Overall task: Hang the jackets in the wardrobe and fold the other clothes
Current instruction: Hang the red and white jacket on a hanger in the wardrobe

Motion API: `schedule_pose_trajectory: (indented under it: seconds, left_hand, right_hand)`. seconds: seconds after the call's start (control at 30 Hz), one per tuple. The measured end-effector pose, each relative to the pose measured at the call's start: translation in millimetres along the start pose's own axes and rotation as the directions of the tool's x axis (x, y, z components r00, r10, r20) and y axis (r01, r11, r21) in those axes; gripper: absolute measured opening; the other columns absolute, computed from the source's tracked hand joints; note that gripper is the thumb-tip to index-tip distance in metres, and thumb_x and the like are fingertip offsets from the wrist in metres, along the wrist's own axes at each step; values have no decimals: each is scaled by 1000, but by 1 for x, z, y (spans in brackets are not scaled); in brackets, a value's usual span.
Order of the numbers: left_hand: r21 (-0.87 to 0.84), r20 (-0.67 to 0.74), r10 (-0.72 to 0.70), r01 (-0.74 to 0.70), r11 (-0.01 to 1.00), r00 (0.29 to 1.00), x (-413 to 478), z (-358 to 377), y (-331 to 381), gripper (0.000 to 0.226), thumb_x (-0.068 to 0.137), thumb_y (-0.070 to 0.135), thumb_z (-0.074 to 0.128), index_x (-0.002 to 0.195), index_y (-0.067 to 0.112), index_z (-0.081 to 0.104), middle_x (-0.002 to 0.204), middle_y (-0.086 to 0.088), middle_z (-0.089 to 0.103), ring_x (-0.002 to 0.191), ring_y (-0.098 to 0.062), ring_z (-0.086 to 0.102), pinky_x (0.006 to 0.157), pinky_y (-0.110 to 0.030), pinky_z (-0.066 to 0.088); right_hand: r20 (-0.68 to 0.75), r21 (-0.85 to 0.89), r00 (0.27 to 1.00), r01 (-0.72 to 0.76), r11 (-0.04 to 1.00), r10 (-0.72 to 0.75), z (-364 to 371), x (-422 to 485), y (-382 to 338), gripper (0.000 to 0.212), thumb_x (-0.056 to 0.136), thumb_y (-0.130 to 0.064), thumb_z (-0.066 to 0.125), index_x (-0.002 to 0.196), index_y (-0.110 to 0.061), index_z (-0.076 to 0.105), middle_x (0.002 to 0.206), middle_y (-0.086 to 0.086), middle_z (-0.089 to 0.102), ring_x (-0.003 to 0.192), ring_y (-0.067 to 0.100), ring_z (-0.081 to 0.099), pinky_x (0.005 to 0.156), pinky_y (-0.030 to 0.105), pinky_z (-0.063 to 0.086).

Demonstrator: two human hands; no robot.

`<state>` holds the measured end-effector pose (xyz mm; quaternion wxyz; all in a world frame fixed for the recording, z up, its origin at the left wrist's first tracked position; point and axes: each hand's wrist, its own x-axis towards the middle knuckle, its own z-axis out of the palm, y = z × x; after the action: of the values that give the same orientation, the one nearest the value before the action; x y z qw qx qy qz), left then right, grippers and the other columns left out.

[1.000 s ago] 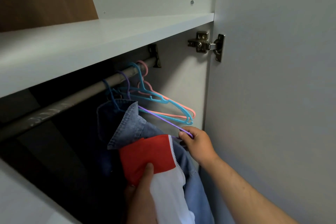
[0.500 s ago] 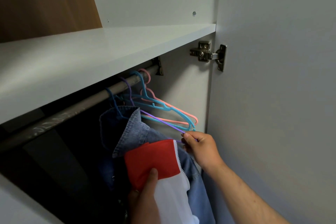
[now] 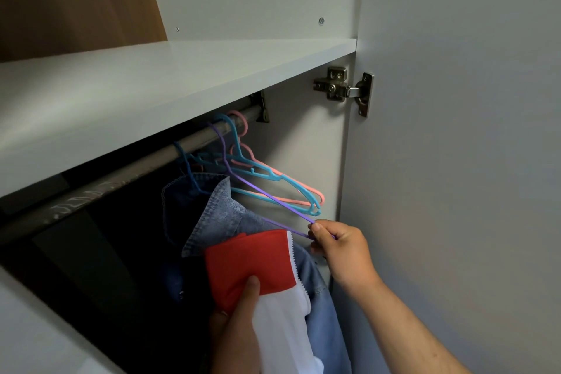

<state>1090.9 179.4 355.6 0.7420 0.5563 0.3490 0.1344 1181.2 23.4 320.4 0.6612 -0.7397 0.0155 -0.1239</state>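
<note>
Our right hand [image 3: 343, 249] pinches thin purple plastic hanger [image 3: 264, 196], hooked on grey metal wardrobe rail [image 3: 136, 170]; left hand [image 3: 236, 331] grips red-and-white zip jacket [image 3: 249, 258], blue denim jacket [image 3: 218, 209] just beyond.

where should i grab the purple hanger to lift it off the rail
Purple hanger: grip the neck just below its hook, coming from the front right. The hook sits over the rail, so lifting there likely frees it; the right hand pinches only the arm's tip.
</note>
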Motion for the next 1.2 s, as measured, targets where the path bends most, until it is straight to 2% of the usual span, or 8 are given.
schedule_pose_trajectory:
  seconds: [0.2,0.4,0.5,0.6,0.8,0.93,1.03,1.2]
  left_hand:
    - [18,35,-16,15,1000,999,-8,-5,-1,20,78,12,81,83,5,63,66,0,59,61,-16,55,56,-27,39]
    - [14,3,-12,12,1000,1000,-17,-8,5,30,77,13,83,86,7,55,67,5,49,61,-10,47,62,-32,33]
    - [1,31,16,-16,1000,999,-23,-10,5,25,77,12,82,75,10,58,65,5,56,61,-12,53,57,-29,36]
    - [20,85,16,-17,1000,996,-29,-16,5,21,77,11,82,83,9,63,68,3,60,64,-14,56,70,-31,41]
    - [52,157,32,-41,998,987,-50,-24,8,23,77,12,82,80,14,60,67,9,54,63,-6,48,54,-21,38]
    - [99,304,-5,-26,995,953,-59,-31,5,13,79,15,80,83,14,68,68,8,63,70,-15,57,83,-31,40]
    - [122,388,-6,-45,991,922,-65,-35,7,10,85,6,72,80,13,66,54,12,66,69,-10,57,83,-32,40]
    - [95,530,-68,21,995,845,-86,-53,12,6,81,5,69,82,11,71,71,0,75,73,-17,69,88,-39,47]
  right_hand:
    - [-27,9,1000,-6,1000,6,-5,-6,-20,31,98,-10,59,67,-2,62,60,2,55,58,14,50,74,52,54]
    - [-62,-2,998,-19,1000,19,-19,-20,-25,32,98,-9,57,66,-6,61,58,-2,52,54,13,49,62,31,44]
    - [-92,-8,995,-23,1000,22,-27,-31,-25,26,98,-10,57,77,2,65,62,3,54,57,13,51,67,41,50]
    - [-124,-41,992,-29,999,24,-38,-46,-24,26,98,-9,56,77,-3,69,64,12,59,62,15,54,75,52,54]
    - [-196,-29,978,-74,997,67,-55,-94,-35,30,99,-7,54,75,-15,70,64,13,61,58,16,54,64,39,54]
    - [-257,112,954,-132,985,157,-59,-138,-46,31,97,-2,55,71,-8,70,70,17,68,56,17,56,58,34,55]
    - [-268,178,943,-153,972,197,-62,-170,-56,32,97,3,52,70,-8,66,72,15,70,58,19,56,57,30,52]
    - [-239,111,945,-204,973,226,-67,-231,-71,28,96,8,51,75,-5,66,66,5,68,59,13,52,65,26,46]
